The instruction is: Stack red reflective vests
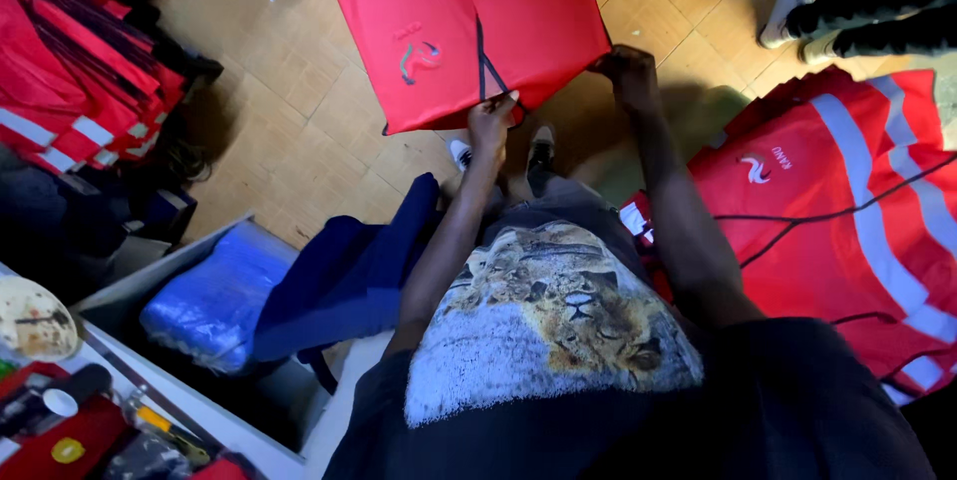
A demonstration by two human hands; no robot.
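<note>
I hold up a red vest point(449, 21) with a grey reflective band and dark trim in front of me, above the wooden floor. My left hand point(490, 123) pinches its lower edge near the dark centre seam. My right hand point(628, 71) grips the bottom right corner of the same vest. Below the vest my two shoes point(498, 153) show on the floor, and my dark printed shirt point(558, 330) fills the lower part of the view.
A pile of red reflective vests point(847, 221) lies on the right, another stack point(75, 81) at the left. Dark blue cloth point(349, 281) and a blue plastic bundle point(204, 306) sit lower left. Other people's shoes point(788, 1) are at the top.
</note>
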